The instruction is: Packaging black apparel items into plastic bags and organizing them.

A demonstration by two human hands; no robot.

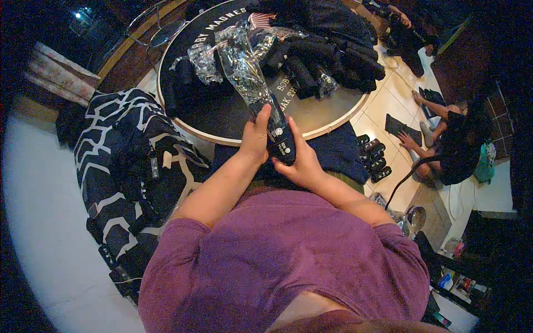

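Both hands grip a dark packet (280, 139) with small white printed marks, held just over the near edge of a round table (225, 139). My left hand (257, 135) holds its left side, thumb on top. Against its right side lies my right hand (303, 160), thumb by the near end. A clear plastic sleeve (245, 73) extends from the packet's far end over the tabletop. I cannot tell how much of the packet is inside it. Beyond lie dark bundles (302, 73) and more crumpled clear plastic (204, 62).
A patterned black-and-white cloth (120, 112) covers furniture at left. Several dark bundles (374, 158) lie on the tiled floor at right. Nearby, a seated person (454, 141) reaches towards a dark flat piece (402, 129). Another person's arm (397, 14) shows at the top right.
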